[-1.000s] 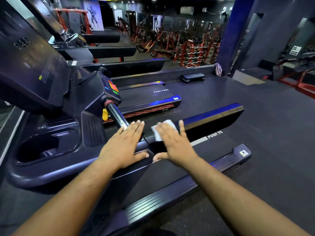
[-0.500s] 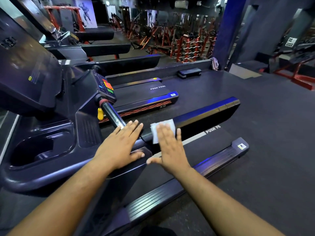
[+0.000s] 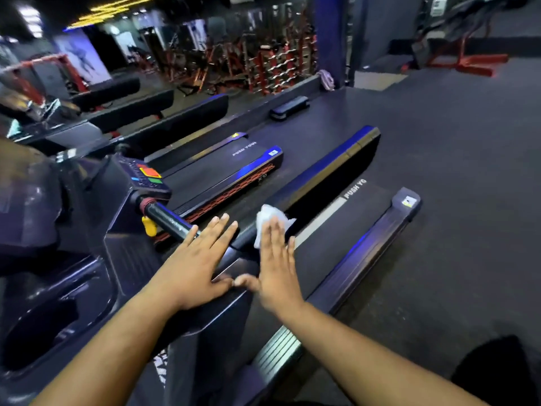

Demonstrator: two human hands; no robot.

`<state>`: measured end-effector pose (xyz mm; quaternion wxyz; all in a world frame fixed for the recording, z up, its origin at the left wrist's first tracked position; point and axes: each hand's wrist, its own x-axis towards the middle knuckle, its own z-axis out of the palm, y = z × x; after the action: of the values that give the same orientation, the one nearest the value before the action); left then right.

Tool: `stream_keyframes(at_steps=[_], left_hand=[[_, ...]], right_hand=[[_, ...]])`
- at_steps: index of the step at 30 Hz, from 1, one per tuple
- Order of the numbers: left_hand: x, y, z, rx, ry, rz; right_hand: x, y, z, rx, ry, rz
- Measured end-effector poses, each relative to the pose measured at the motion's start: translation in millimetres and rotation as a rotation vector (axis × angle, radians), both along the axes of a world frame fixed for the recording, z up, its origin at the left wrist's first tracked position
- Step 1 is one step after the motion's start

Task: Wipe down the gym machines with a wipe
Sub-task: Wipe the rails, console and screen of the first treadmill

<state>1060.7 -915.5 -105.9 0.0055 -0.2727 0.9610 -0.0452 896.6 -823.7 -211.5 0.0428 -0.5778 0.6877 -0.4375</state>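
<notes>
I stand at a dark treadmill whose long side handrail (image 3: 330,168) runs away to the upper right. My right hand (image 3: 273,259) lies flat, fingers straight, pressing a crumpled white wipe (image 3: 268,219) onto the near end of that handrail. My left hand (image 3: 194,263) rests flat with straight fingers on the console arm just left of it, fingertips near a black grip bar (image 3: 168,221). The two thumbs nearly touch. The wipe sticks out beyond my right fingertips.
The treadmill belt (image 3: 345,230) and side foot rail (image 3: 366,256) lie to the right. A control pad with red and green buttons (image 3: 147,174) and a yellow safety clip (image 3: 149,227) sit left of the grip. Cup holder (image 3: 44,326) lower left. More treadmills and red racks behind.
My right hand with the wipe has slid back toward me and to the left along the handrail, closing on my left hand. The view has tilted and shifted.
</notes>
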Motion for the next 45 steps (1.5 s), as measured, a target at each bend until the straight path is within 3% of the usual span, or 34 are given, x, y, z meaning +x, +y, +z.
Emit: stream_keyframes(at_steps=[2,5,10,13,17,24,31,34,38,42,45], left_hand=[[-2.0,-0.7,0.6,0.024,0.004,-0.008],[-2.4,1.7,0.9,0.038,0.039,0.003],[-1.4,5.4,0.0,0.059,0.072,0.013],[0.7,4.0,0.6,0.055,0.072,-0.01],[2.4,6.8,1.3,0.049,0.075,-0.014],[4.9,3.5,-0.8,0.057,0.067,-0.009],[0.7,4.1,0.3,0.048,0.065,0.003],[-0.4,1.4,0.6,0.052,0.047,0.0],[-2.2,-1.9,-1.1,0.049,0.047,-0.008],[-4.2,-2.6,-2.1,0.051,0.067,-0.004],[-6.4,-1.4,-0.6,0.062,0.083,0.023]], right_hand=[[-14.6,-9.3,6.7,0.01,-0.181,-0.093],[2.3,-11.4,16.0,-0.037,-0.338,-0.064],[73.8,18.3,4.4,0.005,-0.33,0.104],[49.5,0.6,-3.6,0.017,-0.416,-0.026],[-1.7,-27.1,3.3,-0.026,-0.695,-0.202],[81.4,-3.3,-13.9,-0.133,-0.618,-0.004],[-34.0,-45.4,10.3,-0.086,-0.878,-0.297],[-7.7,-37.1,4.2,-0.11,-0.778,-0.204],[56.6,-4.7,-9.1,-0.147,-0.401,0.044],[-5.3,-20.1,-6.6,-0.108,-0.11,-0.038],[-71.6,-38.3,4.8,-0.063,-0.086,-0.163]])
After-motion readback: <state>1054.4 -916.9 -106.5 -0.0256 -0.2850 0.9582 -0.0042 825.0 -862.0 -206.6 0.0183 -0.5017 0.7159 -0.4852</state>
